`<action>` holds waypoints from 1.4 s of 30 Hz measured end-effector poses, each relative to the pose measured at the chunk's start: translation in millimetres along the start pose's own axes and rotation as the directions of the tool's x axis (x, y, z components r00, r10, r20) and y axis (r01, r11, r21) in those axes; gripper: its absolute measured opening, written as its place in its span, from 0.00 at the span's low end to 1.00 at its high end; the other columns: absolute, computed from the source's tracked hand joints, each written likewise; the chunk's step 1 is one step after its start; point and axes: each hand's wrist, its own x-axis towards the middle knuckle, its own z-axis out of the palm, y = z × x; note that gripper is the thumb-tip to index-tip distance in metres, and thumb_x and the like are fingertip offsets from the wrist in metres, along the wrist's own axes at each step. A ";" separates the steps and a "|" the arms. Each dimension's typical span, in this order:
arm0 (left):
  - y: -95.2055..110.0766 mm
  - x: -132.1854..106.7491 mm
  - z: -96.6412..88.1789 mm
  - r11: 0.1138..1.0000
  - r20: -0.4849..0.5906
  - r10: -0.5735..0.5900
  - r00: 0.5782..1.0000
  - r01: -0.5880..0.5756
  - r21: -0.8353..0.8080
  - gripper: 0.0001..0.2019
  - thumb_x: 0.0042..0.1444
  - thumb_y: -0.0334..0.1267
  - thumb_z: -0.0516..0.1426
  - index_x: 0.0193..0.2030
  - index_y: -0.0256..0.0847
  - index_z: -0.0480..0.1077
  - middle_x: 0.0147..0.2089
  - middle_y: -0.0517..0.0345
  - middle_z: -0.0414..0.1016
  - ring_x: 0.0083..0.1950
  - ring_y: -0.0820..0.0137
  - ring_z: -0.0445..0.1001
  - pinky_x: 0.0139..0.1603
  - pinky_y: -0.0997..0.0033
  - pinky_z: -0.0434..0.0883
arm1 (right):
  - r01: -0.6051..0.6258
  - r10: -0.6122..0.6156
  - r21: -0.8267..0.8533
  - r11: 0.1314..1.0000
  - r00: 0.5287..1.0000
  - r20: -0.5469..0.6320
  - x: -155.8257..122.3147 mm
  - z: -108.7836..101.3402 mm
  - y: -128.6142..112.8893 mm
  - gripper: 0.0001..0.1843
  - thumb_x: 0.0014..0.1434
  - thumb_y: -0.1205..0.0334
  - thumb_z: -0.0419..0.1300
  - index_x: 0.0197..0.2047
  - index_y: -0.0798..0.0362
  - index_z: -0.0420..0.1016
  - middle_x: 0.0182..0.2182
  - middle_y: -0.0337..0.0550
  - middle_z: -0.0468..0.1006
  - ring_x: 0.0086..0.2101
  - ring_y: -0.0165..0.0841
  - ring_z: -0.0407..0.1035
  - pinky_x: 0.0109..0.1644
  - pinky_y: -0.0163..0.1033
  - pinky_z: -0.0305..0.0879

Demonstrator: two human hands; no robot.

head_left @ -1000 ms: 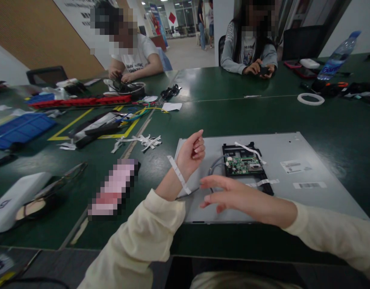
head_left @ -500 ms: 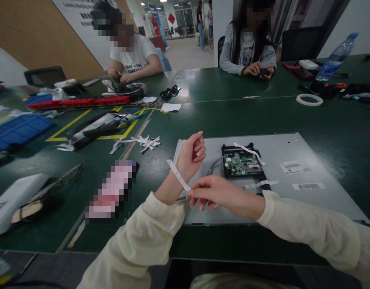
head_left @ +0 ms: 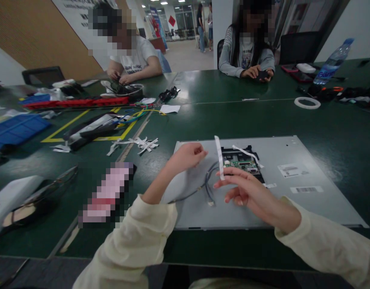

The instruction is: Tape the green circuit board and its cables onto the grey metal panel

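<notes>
A white strip of tape stands up from the fingertips of my right hand, which pinches its lower end. My left hand is loosely curled over the left part of a flat grey metal panel; I see nothing in its fingers. On the panel sits a green circuit board in a black bracket, partly covered by my right hand. Another white strip lies across the bracket's top. Grey cables run from the board over the panel, ending in a small white connector.
Left of the panel lie a phone, a pile of white strips and a white device. Farther left is a blue tray. A tape roll and a water bottle are at the back right. Two people sit opposite.
The tape strip has come off my left wrist and moved right with my right hand, now upright over the panel. My left hand has turned and lowered, fingers curled.
</notes>
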 end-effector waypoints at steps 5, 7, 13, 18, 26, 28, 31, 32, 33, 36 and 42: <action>14.1 -19.1 -6.4 0.913 0.358 0.019 0.934 -0.162 0.374 0.12 0.47 0.47 0.58 0.27 0.40 0.68 0.24 0.61 0.71 0.25 0.74 0.67 0.26 0.74 0.56 | -0.041 0.039 0.140 0.989 0.999 0.021 2.3 -4.9 8.2 0.24 0.56 0.59 0.59 0.54 0.50 0.57 0.43 0.50 0.77 0.27 0.28 0.74 0.22 0.26 0.59; 17.0 -23.2 -4.7 0.883 0.364 0.010 0.931 -0.179 0.435 0.12 0.45 0.47 0.58 0.30 0.40 0.68 0.28 0.59 0.72 0.27 0.73 0.67 0.26 0.74 0.54 | -0.050 0.042 0.149 0.988 0.997 0.058 0.7 -3.3 8.7 0.26 0.56 0.59 0.60 0.55 0.51 0.55 0.43 0.51 0.77 0.29 0.29 0.74 0.25 0.27 0.62; 13.2 -20.3 -4.0 0.893 0.353 0.011 0.935 -0.168 0.417 0.09 0.47 0.42 0.56 0.33 0.40 0.68 0.30 0.60 0.72 0.29 0.72 0.67 0.27 0.74 0.57 | -0.105 0.083 0.118 0.988 0.981 0.177 -1.6 -6.1 7.7 0.25 0.56 0.60 0.59 0.55 0.53 0.58 0.39 0.48 0.78 0.30 0.30 0.75 0.28 0.28 0.65; 11.5 -15.9 -9.5 0.934 0.382 -0.004 0.924 -0.133 0.330 0.06 0.45 0.37 0.56 0.32 0.40 0.68 0.27 0.63 0.70 0.28 0.74 0.67 0.28 0.76 0.58 | -0.154 0.125 0.100 0.983 0.959 0.254 1.7 -12.1 10.5 0.25 0.58 0.61 0.58 0.57 0.51 0.57 0.35 0.45 0.77 0.31 0.30 0.75 0.31 0.30 0.66; 17.1 -10.0 -6.1 0.959 0.140 -0.097 0.985 0.130 -0.252 0.18 0.56 0.50 0.50 0.43 0.39 0.71 0.40 0.52 0.74 0.30 0.72 0.72 0.24 0.77 0.61 | -0.171 0.140 0.084 0.982 0.948 0.286 2.7 -13.0 8.4 0.24 0.57 0.58 0.59 0.55 0.52 0.60 0.34 0.45 0.77 0.33 0.32 0.75 0.34 0.32 0.67; 16.6 -8.5 -3.6 0.925 0.125 -0.101 0.987 0.139 -0.353 0.19 0.56 0.51 0.51 0.42 0.38 0.72 0.41 0.51 0.74 0.35 0.70 0.73 0.26 0.77 0.63 | -0.187 0.157 0.076 0.979 0.943 0.293 3.0 -13.5 8.9 0.24 0.57 0.58 0.60 0.55 0.52 0.60 0.33 0.44 0.77 0.33 0.32 0.75 0.34 0.33 0.67; 13.1 -6.1 0.2 0.916 0.128 -0.031 0.991 0.079 -0.392 0.15 0.51 0.48 0.57 0.37 0.37 0.73 0.34 0.55 0.74 0.34 0.72 0.71 0.28 0.78 0.64 | -0.196 0.166 0.078 0.977 0.943 0.289 2.7 -13.2 8.7 0.23 0.57 0.59 0.60 0.54 0.53 0.60 0.33 0.44 0.77 0.32 0.32 0.75 0.35 0.33 0.67; 11.6 -5.3 1.2 0.915 0.125 -0.013 0.992 0.062 -0.398 0.13 0.50 0.46 0.59 0.35 0.37 0.73 0.32 0.57 0.73 0.32 0.73 0.69 0.28 0.78 0.63 | -0.197 0.168 0.077 0.977 0.944 0.284 2.3 -12.9 8.3 0.23 0.57 0.60 0.60 0.54 0.53 0.60 0.33 0.44 0.77 0.32 0.32 0.75 0.35 0.33 0.67; 9.9 -4.5 2.1 0.913 0.115 -0.003 0.993 0.050 -0.404 0.11 0.48 0.44 0.60 0.33 0.37 0.73 0.31 0.58 0.72 0.31 0.74 0.68 0.27 0.78 0.62 | -0.198 0.170 0.075 0.977 0.945 0.279 1.9 -12.4 7.8 0.24 0.56 0.60 0.60 0.55 0.53 0.60 0.33 0.44 0.77 0.32 0.31 0.75 0.35 0.33 0.67; 5.2 -2.4 3.3 0.908 0.038 -0.007 0.999 0.022 -0.418 0.08 0.47 0.40 0.60 0.31 0.37 0.73 0.30 0.59 0.71 0.29 0.75 0.66 0.27 0.78 0.61 | -0.205 0.179 0.071 0.976 0.946 0.271 0.7 -11.2 6.4 0.25 0.56 0.60 0.61 0.55 0.54 0.60 0.32 0.44 0.77 0.32 0.31 0.75 0.34 0.33 0.66; 1.7 -0.1 2.1 0.922 -0.099 0.025 0.995 -0.061 -0.382 0.07 0.48 0.39 0.59 0.31 0.37 0.73 0.30 0.57 0.73 0.29 0.74 0.68 0.29 0.77 0.63 | -0.189 0.164 0.077 0.979 0.954 0.253 0.5 -11.1 8.0 0.28 0.55 0.60 0.61 0.57 0.53 0.58 0.30 0.42 0.77 0.29 0.30 0.74 0.34 0.33 0.66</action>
